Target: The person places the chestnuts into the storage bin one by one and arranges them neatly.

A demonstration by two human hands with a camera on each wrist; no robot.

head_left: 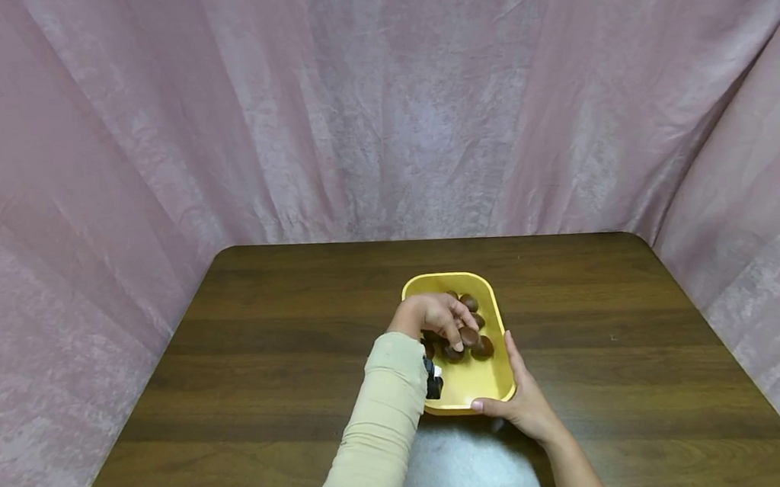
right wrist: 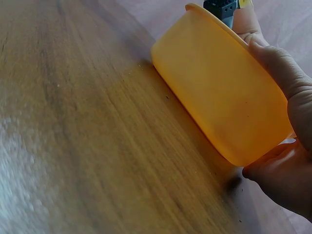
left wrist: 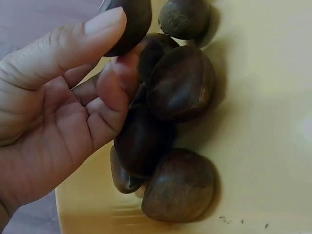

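Note:
A yellow plastic container (head_left: 478, 380) stands on the table with several glossy brown chestnuts (left wrist: 179, 185) in it, most of them gathered towards its left and far parts. My left hand (head_left: 439, 317) reaches in over the left rim and pinches one chestnut (left wrist: 135, 27) between thumb and fingers, just above the others. At the container's near right corner, my right hand (head_left: 528, 402) grips the wall, thumb at the near side and fingers along the right side. The left hand and sleeve hide part of the container's left side.
The brown wooden table (head_left: 288, 343) extends around the container. Pink curtains (head_left: 421, 119) hang behind it and at both sides. A small black wrist camera (head_left: 434, 384) on the left wrist hangs over the container's left rim.

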